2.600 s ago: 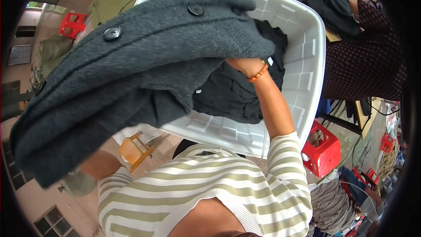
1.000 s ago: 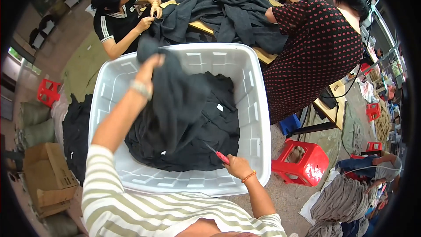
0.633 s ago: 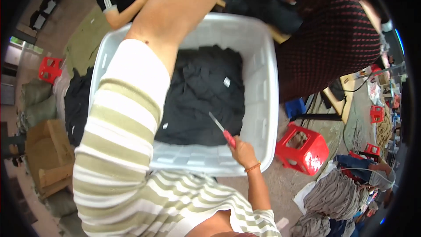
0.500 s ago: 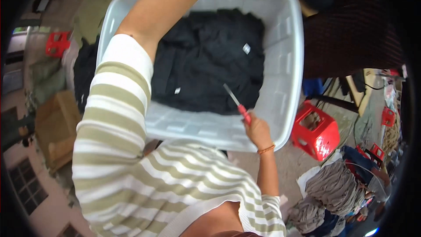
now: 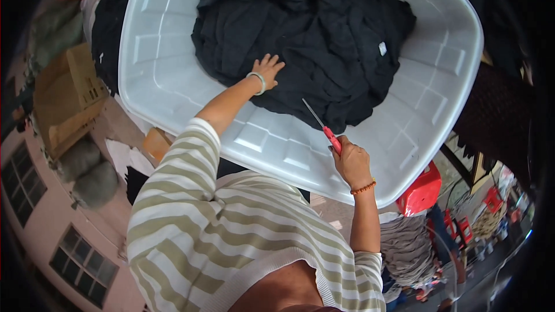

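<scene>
A big pale grey plastic tub (image 5: 263, 138) in front of me holds a heap of black cloth (image 5: 300, 29). My left hand (image 5: 267, 71), with a pale bangle at the wrist, is spread with its fingers apart on the near left part of the cloth. Nothing shows in its grip. Over the tub's near right side, my right hand (image 5: 353, 164) is closed round a red-handled tool (image 5: 330, 136) with a slim, pointed metal blade. The blade points up and left over the cloth's near edge; whether it has one blade or two, I cannot tell. A small white tag (image 5: 382, 49) lies on the cloth.
A red plastic stool (image 5: 421, 192) stands against the tub's right side. Heaped grey cloth (image 5: 407, 248) lies at the lower right. An open cardboard box (image 5: 69, 98) and more black cloth (image 5: 113, 34) are at the left.
My left arm has come back from across the tub, and that hand now rests on the cloth. The view has shifted, so the tub looks larger and tilted. The right hand keeps the tool.
</scene>
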A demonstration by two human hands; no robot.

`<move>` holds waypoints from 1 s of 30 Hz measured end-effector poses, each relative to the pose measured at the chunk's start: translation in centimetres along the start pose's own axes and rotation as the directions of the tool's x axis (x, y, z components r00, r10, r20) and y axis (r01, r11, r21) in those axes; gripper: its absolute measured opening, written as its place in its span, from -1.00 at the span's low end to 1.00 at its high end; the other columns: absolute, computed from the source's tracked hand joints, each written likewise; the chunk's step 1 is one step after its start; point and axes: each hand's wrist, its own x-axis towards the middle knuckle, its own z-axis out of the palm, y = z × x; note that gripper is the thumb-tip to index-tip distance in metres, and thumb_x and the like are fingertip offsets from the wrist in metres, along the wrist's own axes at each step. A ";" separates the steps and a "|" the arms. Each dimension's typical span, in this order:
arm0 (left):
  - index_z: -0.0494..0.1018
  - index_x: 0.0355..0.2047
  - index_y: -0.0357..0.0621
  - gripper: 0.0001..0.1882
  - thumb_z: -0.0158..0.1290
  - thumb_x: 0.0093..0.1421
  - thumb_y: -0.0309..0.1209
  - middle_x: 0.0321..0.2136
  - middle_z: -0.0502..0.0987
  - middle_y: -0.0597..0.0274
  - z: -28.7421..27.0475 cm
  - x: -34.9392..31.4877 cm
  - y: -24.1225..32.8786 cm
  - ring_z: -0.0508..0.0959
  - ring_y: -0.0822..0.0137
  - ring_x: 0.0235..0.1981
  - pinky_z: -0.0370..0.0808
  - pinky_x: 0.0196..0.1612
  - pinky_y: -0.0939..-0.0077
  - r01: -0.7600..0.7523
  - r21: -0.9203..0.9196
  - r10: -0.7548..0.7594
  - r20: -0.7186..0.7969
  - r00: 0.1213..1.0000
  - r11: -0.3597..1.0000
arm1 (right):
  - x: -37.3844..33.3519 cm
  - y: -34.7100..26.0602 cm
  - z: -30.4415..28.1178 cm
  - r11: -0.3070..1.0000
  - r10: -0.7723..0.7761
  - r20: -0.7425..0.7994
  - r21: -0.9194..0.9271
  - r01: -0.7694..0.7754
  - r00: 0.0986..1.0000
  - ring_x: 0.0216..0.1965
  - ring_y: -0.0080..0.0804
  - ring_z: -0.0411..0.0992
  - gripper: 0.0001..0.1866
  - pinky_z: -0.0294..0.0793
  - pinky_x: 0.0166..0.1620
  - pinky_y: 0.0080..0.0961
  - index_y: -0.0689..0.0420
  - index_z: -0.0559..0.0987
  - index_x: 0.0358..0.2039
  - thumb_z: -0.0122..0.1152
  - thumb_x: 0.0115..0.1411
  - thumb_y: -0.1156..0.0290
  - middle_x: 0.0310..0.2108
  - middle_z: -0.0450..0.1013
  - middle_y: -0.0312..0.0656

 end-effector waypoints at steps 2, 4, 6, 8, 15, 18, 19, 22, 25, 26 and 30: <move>0.06 0.29 0.14 -0.16 0.21 0.03 -0.27 0.34 -0.09 0.07 0.9 0.2 -0.8 -0.11 0.00 0.36 -0.06 0.28 -0.20 0.017 -0.033 -0.016 0.010 1.000 0.999 | 1.1 -1.1 0.1 1.000 -0.011 0.023 -0.012 0.011 1.000 -0.49 0.02 0.48 -0.78 0.45 -0.39 -0.15 0.12 0.47 -0.31 0.18 0.15 0.24 -0.58 0.48 0.01; 0.03 0.30 0.10 -0.10 0.24 -0.01 -0.26 0.34 -0.11 -0.01 0.4 -0.1 -1.2 -0.14 -0.04 0.36 -0.13 0.26 -0.29 0.045 0.123 0.009 -0.406 0.914 0.991 | 1.2 -1.5 0.3 0.999 -0.003 0.053 -0.036 0.005 0.999 -0.50 0.02 0.48 -0.78 0.45 -0.39 -0.15 0.12 0.47 -0.32 0.18 0.15 0.24 -0.58 0.48 0.01; -0.05 0.31 0.06 0.03 0.31 -0.10 -0.26 0.33 -0.14 -0.11 -1.4 -0.1 -3.5 -0.17 -0.09 0.36 -0.17 0.22 -0.37 0.213 -0.057 -0.209 -0.552 0.807 0.975 | 1.8 -2.4 0.4 0.998 0.008 0.075 -0.061 -0.004 0.997 -0.50 -0.05 0.49 -0.81 0.46 -0.39 -0.18 0.11 0.44 -0.37 0.19 0.12 0.28 -0.56 0.49 -0.06; -0.14 0.33 0.05 0.12 0.35 -0.14 -0.27 0.31 -0.13 -0.16 -2.9 0.2 -6.4 -0.16 -0.11 0.35 -0.14 0.22 -0.38 0.382 -0.276 -0.471 -0.510 0.720 0.882 | 2.4 -2.7 0.8 0.997 0.004 0.088 -0.075 0.003 0.996 -0.50 -0.05 0.49 -0.81 0.46 -0.40 -0.17 0.11 0.45 -0.36 0.19 0.12 0.28 -0.55 0.49 -0.06; 0.49 -0.15 -0.14 -0.63 0.08 -0.05 -0.49 -0.19 0.53 -0.10 -2.6 2.1 -12.9 0.53 -0.04 -0.13 0.47 -0.03 0.24 0.078 -0.498 -0.358 -0.497 0.790 0.864 | 4.4 -4.5 0.6 0.995 -0.013 0.067 -0.096 0.020 0.998 -0.50 -0.01 0.49 -0.77 0.47 -0.38 -0.16 0.12 0.46 -0.32 0.18 0.14 0.23 -0.56 0.49 -0.01; 0.51 -0.19 -0.17 -0.63 0.03 -0.09 -0.51 -0.23 0.55 -0.08 -2.3 -3.1 -4.3 0.53 -0.04 -0.13 0.46 -0.04 0.19 -0.314 -0.373 0.259 -0.192 0.947 0.873 | 5.1 -4.9 -0.1 0.995 0.033 0.053 -0.097 -0.027 0.998 -0.49 -0.03 0.50 -0.77 0.47 -0.38 -0.16 0.12 0.46 -0.33 0.19 0.14 0.24 -0.55 0.50 -0.03; 0.51 -0.18 -0.16 -0.63 0.02 -0.07 -0.51 -0.22 0.54 -0.06 -2.1 -5.1 -1.2 0.52 -0.02 -0.10 0.45 -0.03 0.19 -0.417 -0.316 0.451 0.041 0.892 0.852 | 5.2 -5.0 -0.4 0.994 0.051 0.035 -0.096 -0.047 0.998 -0.49 -0.03 0.50 -0.77 0.47 -0.38 -0.16 0.12 0.46 -0.32 0.19 0.14 0.24 -0.55 0.50 -0.02; 0.45 -0.10 -0.19 -0.60 -0.08 -0.01 -0.50 -0.17 0.51 -0.06 2.2 -8.8 3.4 0.49 -0.04 -0.08 0.40 0.00 0.14 -0.508 -0.354 0.603 0.247 0.759 0.785 | 6.2 -5.2 -1.1 0.991 0.084 0.013 -0.108 -0.082 0.996 -0.50 0.01 0.49 -0.77 0.46 -0.39 -0.13 0.11 0.46 -0.32 0.18 0.14 0.23 -0.58 0.49 -0.01; 0.42 -0.05 -0.24 -0.58 -0.05 0.02 -0.46 -0.16 0.48 -0.12 2.7 -8.7 3.3 0.46 -0.09 -0.07 0.39 0.02 0.14 -0.391 -0.550 0.553 0.162 0.817 0.738 | 6.8 -5.3 -1.6 0.990 0.099 0.017 -0.102 -0.096 0.995 -0.49 0.05 0.48 -0.76 0.46 -0.38 -0.11 0.11 0.47 -0.30 0.18 0.15 0.22 -0.57 0.49 0.01; 0.42 -0.06 -0.26 -0.58 -0.02 0.02 -0.43 -0.16 0.48 -0.13 1.8 -8.3 3.2 0.46 -0.11 -0.08 0.38 0.01 0.13 -0.359 -0.598 0.524 0.121 0.843 0.716 | 6.9 -5.1 -1.6 0.989 0.108 0.011 -0.102 -0.106 0.994 -0.48 0.06 0.49 -0.76 0.46 -0.38 -0.11 0.11 0.47 -0.29 0.17 0.15 0.22 -0.56 0.49 0.02; 0.49 -0.28 -0.29 -0.72 0.05 -0.02 -0.43 -0.28 0.53 -0.13 -0.2 -7.4 5.3 0.49 -0.12 -0.16 0.42 -0.07 0.12 -0.320 -0.784 0.341 -0.148 0.928 0.531 | 7.1 -4.5 -1.3 0.986 0.139 0.003 -0.089 -0.138 0.990 -0.47 0.09 0.48 -0.75 0.45 -0.36 -0.09 0.11 0.47 -0.26 0.14 0.18 0.20 -0.55 0.50 0.05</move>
